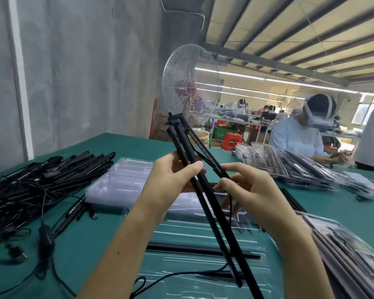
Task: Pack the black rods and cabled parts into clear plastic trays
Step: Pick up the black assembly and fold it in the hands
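Note:
Both hands hold a pair of long black rods (183, 145) upright and tilted above the table. My left hand (171, 180) grips the rods at mid-length. My right hand (246, 188) pinches the thin black cable (206, 161) that runs off one rod. Below them lies an open clear plastic tray (181, 238) with a black rod (194, 250) lying across it and a cable trailing from it. A stack of empty clear trays (121, 182) sits behind it. A big heap of black rods and cables (37, 180) lies at the left.
Filled clear trays (354, 255) are stacked at the right front, and more (289, 167) lie fanned out across the green table (127, 147). A person in a light shirt (296, 137) works opposite. A clear fan guard (190, 83) stands behind the table.

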`<state>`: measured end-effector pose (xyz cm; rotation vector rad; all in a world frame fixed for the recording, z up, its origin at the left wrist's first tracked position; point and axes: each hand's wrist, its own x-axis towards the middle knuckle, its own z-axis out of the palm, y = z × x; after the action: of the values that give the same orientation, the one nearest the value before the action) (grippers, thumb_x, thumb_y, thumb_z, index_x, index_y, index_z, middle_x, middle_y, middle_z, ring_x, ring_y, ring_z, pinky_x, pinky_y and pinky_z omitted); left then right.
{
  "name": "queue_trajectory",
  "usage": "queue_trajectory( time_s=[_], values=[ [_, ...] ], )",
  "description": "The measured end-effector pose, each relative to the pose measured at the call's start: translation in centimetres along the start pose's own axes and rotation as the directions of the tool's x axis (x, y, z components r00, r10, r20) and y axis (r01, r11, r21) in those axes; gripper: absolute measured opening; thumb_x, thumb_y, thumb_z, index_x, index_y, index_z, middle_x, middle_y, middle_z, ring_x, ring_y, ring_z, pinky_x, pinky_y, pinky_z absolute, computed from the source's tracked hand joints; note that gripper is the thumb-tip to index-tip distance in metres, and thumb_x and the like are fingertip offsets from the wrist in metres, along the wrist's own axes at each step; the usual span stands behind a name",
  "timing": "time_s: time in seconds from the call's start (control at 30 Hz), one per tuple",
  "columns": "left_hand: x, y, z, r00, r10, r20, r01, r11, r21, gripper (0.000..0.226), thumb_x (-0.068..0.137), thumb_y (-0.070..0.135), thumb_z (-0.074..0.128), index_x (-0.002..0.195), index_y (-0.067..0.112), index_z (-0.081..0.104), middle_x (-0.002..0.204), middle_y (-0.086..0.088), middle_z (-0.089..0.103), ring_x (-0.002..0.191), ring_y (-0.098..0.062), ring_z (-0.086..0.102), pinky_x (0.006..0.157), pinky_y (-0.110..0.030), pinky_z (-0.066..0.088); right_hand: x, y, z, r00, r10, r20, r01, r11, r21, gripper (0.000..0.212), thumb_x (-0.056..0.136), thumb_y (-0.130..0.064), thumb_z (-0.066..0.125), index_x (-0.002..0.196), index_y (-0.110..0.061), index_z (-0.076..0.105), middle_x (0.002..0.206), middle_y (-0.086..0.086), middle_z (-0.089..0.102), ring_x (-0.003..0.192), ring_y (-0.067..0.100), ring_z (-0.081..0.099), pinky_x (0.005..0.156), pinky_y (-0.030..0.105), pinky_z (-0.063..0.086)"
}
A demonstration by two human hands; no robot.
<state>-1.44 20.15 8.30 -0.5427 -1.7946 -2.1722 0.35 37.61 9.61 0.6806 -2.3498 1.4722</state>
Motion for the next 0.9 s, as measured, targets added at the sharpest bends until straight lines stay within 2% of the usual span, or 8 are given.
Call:
queue_trajectory(
  time_s=[0.13,0.2,0.3,0.43,0.6,0.73,0.83,0.9],
  values=[
    [0.1,0.0,-0.9,0.998,-0.046,0.041,0.048,0.998,-0.037,0.005,0.087,0.01,0.063,0.092,0.009,0.065,0.08,-0.007,0.074,0.071,-0.021,0.071,0.06,-0.026,0.056,0.3,0.5,-0.2,0.996,0.012,-0.084,-0.012,1.0,-0.002,0.018,0.082,-0.008,0.069,0.096,-0.02,0.064,0.06,0.003,0.064,0.046,0.009,0.053,0.045,0.017,0.042],
    [0.2,0.0,-1.2,0.996,-0.06,0.073,0.064,0.997,-0.049,0.006,0.086,0.007,0.063,0.091,0.01,0.065,0.081,-0.007,0.074,0.073,-0.02,0.071,0.06,-0.028,0.057,0.4,0.8,-0.2,0.993,0.079,-0.086,-0.078,0.997,0.012,0.017,0.08,-0.009,0.071,0.091,-0.02,0.064,0.057,0.004,0.057,0.045,0.008,0.047,0.044,0.016,0.037],
    [0.1,-0.2,-1.1,0.99,-0.058,0.127,0.066,0.996,-0.061,0.017,0.087,0.004,0.061,0.1,0.014,0.064,0.083,-0.007,0.074,0.078,-0.018,0.072,0.062,-0.029,0.057,0.5,1.2,0.2,0.98,0.18,-0.088,-0.19,0.974,-0.126,0.011,0.08,-0.021,0.073,0.085,-0.02,0.063,0.06,0.004,0.055,0.044,0.006,0.043,0.043,0.018,0.034],
    [0.0,-0.2,-0.6,0.985,-0.063,0.16,0.08,0.991,-0.103,0.026,0.089,0.002,0.058,0.109,0.018,0.059,0.084,-0.007,0.074,0.073,-0.021,0.072,0.059,-0.029,0.057,0.6,1.5,1.1,0.957,0.285,-0.056,-0.29,0.927,-0.236,0.017,0.087,-0.029,0.064,0.083,-0.012,0.064,0.044,-0.002,0.052,0.03,0.001,0.04,0.034,0.017,0.031],
    [0.1,-0.6,-0.5,0.993,-0.085,0.077,0.096,0.983,-0.156,0.021,0.09,0.003,0.057,0.108,0.014,0.06,0.077,-0.002,0.072,0.066,-0.021,0.069,0.056,-0.03,0.056,0.5,0.9,1.1,0.941,0.332,0.06,-0.323,0.939,-0.121,0.013,0.085,-0.013,0.061,0.076,-0.005,0.066,0.041,-0.001,0.046,0.034,0.009,0.039,0.036,0.018,0.034],
    [0.2,-0.3,-0.8,1.0,-0.022,-0.01,0.02,0.986,-0.164,0.021,0.089,0.001,0.057,0.101,0.018,0.061,0.079,0.0,0.073,0.073,-0.017,0.07,0.059,-0.032,0.057,0.0,1.3,0.2,0.891,0.411,0.193,-0.353,0.895,-0.273,0.018,0.081,-0.014,0.06,0.064,-0.013,0.055,0.046,-0.006,0.044,0.041,0.008,0.043,0.039,0.013,0.032],
    [0.2,0.4,-1.0,0.992,0.075,-0.098,-0.088,0.987,-0.134,0.021,0.089,0.0,0.055,0.093,0.019,0.06,0.08,0.004,0.073,0.073,-0.016,0.071,0.06,-0.031,0.057,0.2,2.4,0.2,0.874,0.459,0.158,-0.382,0.851,-0.36,0.017,0.077,-0.016,0.058,0.063,-0.016,0.05,0.052,-0.002,0.05,0.048,0.013,0.048,0.05,0.02,0.036],
    [0.2,1.4,-1.8,0.972,0.168,-0.165,-0.188,0.976,-0.114,0.02,0.09,0.002,0.054,0.092,0.022,0.058,0.078,0.009,0.072,0.072,-0.014,0.071,0.063,-0.029,0.056,0.5,3.5,0.4,0.903,0.425,0.061,-0.343,0.8,-0.492,0.019,0.075,-0.013,0.059,0.062,-0.015,0.045,0.056,0.004,0.051,0.054,0.018,0.045,0.055,0.026,0.035]
  ],
)
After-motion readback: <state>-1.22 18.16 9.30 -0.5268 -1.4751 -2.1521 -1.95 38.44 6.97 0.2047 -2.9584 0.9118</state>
